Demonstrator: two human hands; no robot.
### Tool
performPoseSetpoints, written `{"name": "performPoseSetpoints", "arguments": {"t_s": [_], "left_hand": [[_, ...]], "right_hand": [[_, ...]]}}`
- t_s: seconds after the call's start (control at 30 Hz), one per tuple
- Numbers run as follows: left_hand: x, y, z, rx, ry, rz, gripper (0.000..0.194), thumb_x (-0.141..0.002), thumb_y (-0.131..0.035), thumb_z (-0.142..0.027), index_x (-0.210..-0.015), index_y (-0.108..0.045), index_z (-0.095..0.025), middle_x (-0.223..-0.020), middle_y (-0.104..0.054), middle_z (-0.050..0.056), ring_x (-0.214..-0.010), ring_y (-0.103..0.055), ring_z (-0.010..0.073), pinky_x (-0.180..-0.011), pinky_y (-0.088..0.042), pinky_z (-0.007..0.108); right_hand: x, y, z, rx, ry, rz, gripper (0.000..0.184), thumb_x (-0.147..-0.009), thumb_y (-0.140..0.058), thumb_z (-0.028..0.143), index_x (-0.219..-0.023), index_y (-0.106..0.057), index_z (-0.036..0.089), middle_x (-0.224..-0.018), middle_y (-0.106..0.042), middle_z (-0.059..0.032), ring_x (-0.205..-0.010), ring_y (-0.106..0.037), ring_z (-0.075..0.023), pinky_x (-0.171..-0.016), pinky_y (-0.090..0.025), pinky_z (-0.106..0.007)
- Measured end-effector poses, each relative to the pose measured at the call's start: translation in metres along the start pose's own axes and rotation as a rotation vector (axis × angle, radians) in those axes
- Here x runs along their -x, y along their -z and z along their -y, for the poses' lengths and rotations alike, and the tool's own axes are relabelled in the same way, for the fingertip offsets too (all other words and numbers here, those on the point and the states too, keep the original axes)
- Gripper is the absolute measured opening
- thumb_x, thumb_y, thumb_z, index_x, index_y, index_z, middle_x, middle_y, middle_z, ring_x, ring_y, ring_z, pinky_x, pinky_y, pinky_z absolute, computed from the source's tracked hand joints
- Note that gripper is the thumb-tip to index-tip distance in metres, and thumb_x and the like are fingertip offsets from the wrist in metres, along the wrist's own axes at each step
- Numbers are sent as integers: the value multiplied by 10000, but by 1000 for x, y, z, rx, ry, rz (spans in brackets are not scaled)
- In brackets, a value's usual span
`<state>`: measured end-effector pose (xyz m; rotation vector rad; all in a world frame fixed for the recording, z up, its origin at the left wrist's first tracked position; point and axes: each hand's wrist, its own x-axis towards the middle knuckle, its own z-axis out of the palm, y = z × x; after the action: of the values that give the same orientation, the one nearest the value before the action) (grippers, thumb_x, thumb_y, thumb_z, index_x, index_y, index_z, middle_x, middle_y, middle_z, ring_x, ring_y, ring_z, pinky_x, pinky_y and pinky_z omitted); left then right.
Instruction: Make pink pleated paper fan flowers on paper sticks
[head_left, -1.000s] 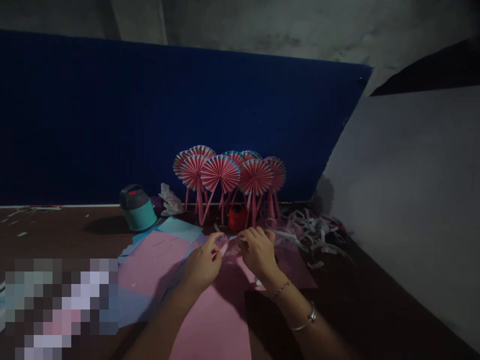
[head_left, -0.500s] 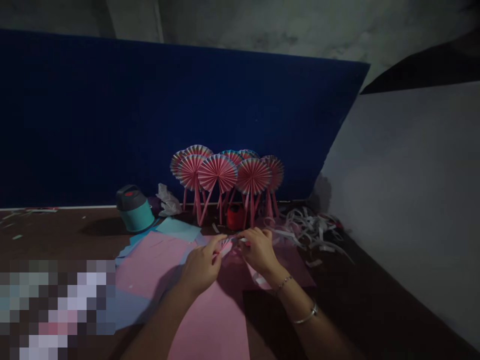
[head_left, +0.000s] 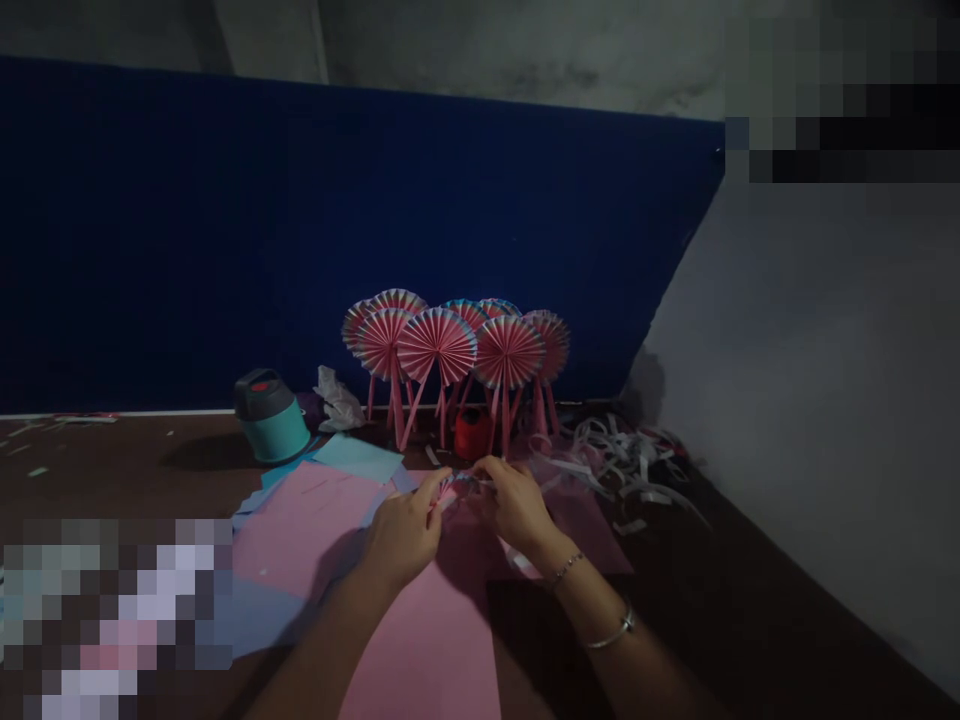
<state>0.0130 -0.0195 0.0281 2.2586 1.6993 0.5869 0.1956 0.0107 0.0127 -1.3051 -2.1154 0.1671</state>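
Note:
Between both hands is a small pleated paper fan [head_left: 448, 490], pink with pale edges, partly spread. My left hand [head_left: 405, 525] is closed on its left side, thumb and forefinger pinching the folds. Fingers of my right hand [head_left: 516, 500] are bent around its right end, which they partly hide. Beneath them lies a long pink paper sheet [head_left: 427, 640]. Straight behind the hands, several finished round pink paper fans [head_left: 437, 346] stand upright on pink stick handles.
A teal container with a dark lid [head_left: 276, 425] stands at the left, near crumpled clear plastic [head_left: 339, 402]. Stacked pink and blue sheets [head_left: 315, 520] lie left of the hands. A red object [head_left: 472, 433] sits under the fans. Curled paper strips [head_left: 622, 455] are heaped at the right.
The fingers of my right hand have shifted slightly and curl more at the fan's right end, and more of its folds show between the hands. My left hand stays nearly in place.

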Motion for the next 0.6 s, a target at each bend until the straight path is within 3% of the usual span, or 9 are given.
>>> {"name": "performPoseSetpoints", "arguments": {"t_s": [0.13, 0.33, 0.6], "left_hand": [[0, -1, 0, -18, 0, -9, 441, -883, -388, -217, -1315, -454, -277, -936, -717, 30, -826, -659, 207, -716, -419, 292], [-1, -5, 5, -37, 22, -37, 484, -851, -411, -177, -1317, -452, -301, -909, -720, 19, -797, -656, 218, -712, -418, 310], [-4, -12, 7, 5, 59, 6, 490, -866, -409, -203, -1339, -438, -324, -936, -715, 21, -766, -637, 209, -717, -411, 310]], "right_hand": [[1, -2, 3, 13, -31, 17, 315, -710, -531, 48, -984, -553, 203, -944, -688, -30, -828, -616, -189, -768, -324, -310], [3, -14, 0, -76, -66, -102, 389, -716, -475, 43, -1052, -579, 209, -999, -688, -51, -917, -611, -210, -813, -353, -346], [4, -22, -6, -104, -69, -151, 363, -720, -473, 82, -1033, -576, 235, -895, -681, -26, -813, -611, -190, -795, -367, -355]]}}
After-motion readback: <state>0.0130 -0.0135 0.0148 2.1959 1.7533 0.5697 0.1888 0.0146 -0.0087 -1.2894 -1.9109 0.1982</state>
